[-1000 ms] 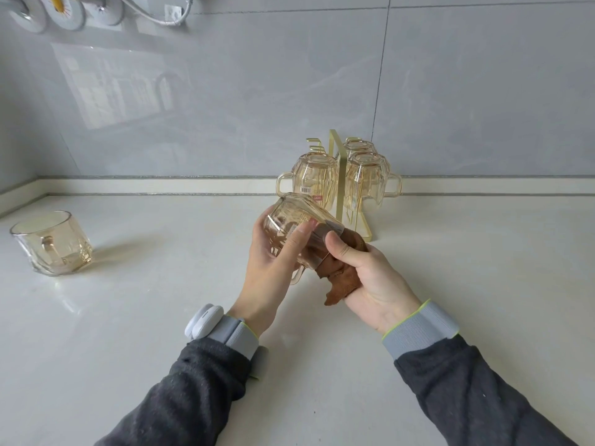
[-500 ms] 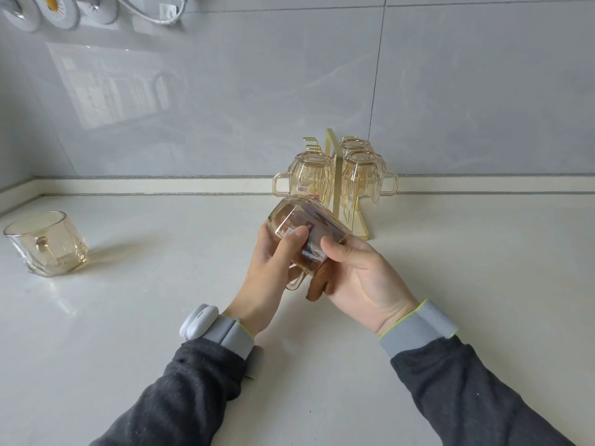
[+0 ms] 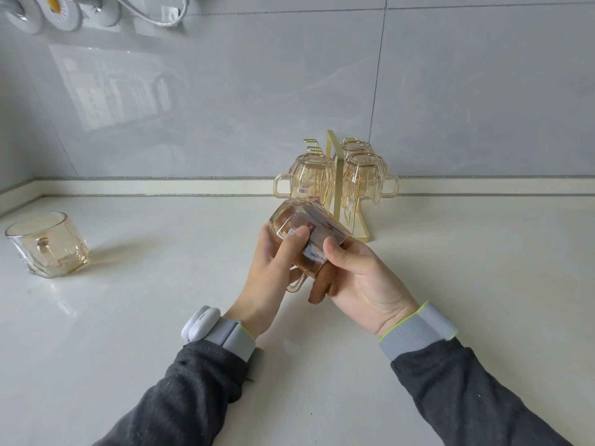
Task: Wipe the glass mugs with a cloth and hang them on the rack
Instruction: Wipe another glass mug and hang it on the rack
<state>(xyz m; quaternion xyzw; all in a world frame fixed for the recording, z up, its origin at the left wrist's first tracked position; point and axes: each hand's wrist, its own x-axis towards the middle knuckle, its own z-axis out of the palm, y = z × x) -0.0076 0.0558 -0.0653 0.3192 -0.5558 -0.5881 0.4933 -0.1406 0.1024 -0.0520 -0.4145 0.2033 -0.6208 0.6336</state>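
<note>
An amber glass mug (image 3: 317, 225) lies tilted in the air above the counter, its base towards the wall and its handle pointing down. My left hand (image 3: 275, 268) grips its body, thumb across the label. My right hand (image 3: 360, 278) holds the mug's mouth with a brown cloth (image 3: 325, 284) pushed inside; a corner of the cloth hangs out below. Behind them stands a gold wire rack (image 3: 333, 175) with three mugs hung upside down, one on the left (image 3: 310, 178) and two on the right (image 3: 363, 181). Another mug (image 3: 48, 249) stands upright at the far left.
The pale counter (image 3: 161, 317) meets a grey tiled wall (image 3: 225, 107) with a low ledge. Round fittings and a cable (image 3: 151, 17) hang at the top left of the wall.
The cloth has gone deeper into the mug, with less of it hanging out. The mug has turned a little in my hands and my right thumb has shifted along the rim.
</note>
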